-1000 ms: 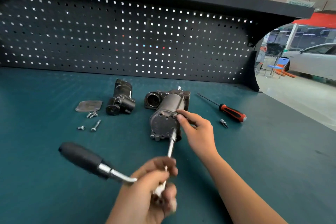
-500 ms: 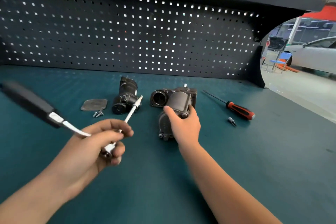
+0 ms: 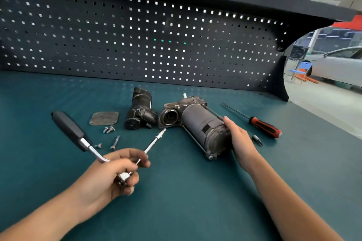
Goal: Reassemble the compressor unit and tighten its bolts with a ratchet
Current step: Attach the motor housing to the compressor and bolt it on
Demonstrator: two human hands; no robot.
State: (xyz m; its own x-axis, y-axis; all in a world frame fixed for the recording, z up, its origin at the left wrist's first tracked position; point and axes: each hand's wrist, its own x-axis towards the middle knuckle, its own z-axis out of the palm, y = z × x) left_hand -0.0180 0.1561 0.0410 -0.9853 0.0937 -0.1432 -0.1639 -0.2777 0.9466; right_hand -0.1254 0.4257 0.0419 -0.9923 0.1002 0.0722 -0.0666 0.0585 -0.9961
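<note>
The grey compressor unit (image 3: pixel 197 123) lies on its side on the green bench mat, its round end cap toward me and an open round port at its left. My right hand (image 3: pixel 240 141) grips that end cap from the right. My left hand (image 3: pixel 115 172) holds the ratchet (image 3: pixel 72 131) by its head; the black handle points up-left and the thin extension bar (image 3: pixel 154 142) points at the compressor's port without touching it. A separate black compressor part (image 3: pixel 140 112) lies left of the unit.
A flat metal cover plate (image 3: pixel 103 118) and several loose bolts (image 3: pixel 109 129) lie left of the black part. A red-and-black screwdriver (image 3: pixel 262 124) and a small bit (image 3: pixel 257 139) lie right of my right hand. A black pegboard (image 3: pixel 137 35) closes the back.
My left hand has pulled the ratchet off the compressor's end and swung it left. My right hand shifted to the end cap and turned the unit so it lies at an angle.
</note>
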